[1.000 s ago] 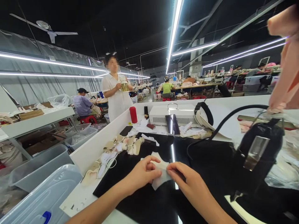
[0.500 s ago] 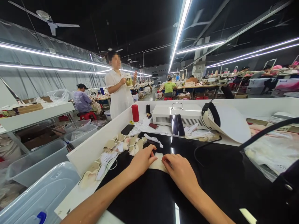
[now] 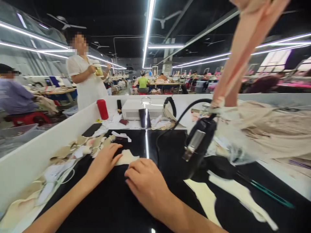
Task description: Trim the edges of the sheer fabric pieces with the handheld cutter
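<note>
A small cream fabric piece point(image 3: 127, 156) lies on the glossy black work surface point(image 3: 102, 200). My left hand point(image 3: 103, 163) rests at its left edge, thumb and fingers apart, fingertips touching the cloth. My right hand point(image 3: 147, 184) is just below and right of the piece, its fingers curled together; whether anything is between them is hidden. Pale cut pieces point(image 3: 202, 197) lie to the right, near teal-handled tweezers point(image 3: 272, 194). A black tool with a metal block point(image 3: 195, 142) and a cable stands blurred beyond them.
Bundled fabric scraps point(image 3: 60, 155) line the left wall. At the back are a red spool point(image 3: 102, 109), a white vented box point(image 3: 131, 108) and a phone point(image 3: 144, 117). Beige cloth point(image 3: 274, 129) is piled right. A person in white point(image 3: 88, 84) stands beyond, holding a jar.
The view has swung right, bringing the tool, cut pieces, tweezers and cloth pile into sight. My right hand has moved down off the fabric piece, its fingers more curled.
</note>
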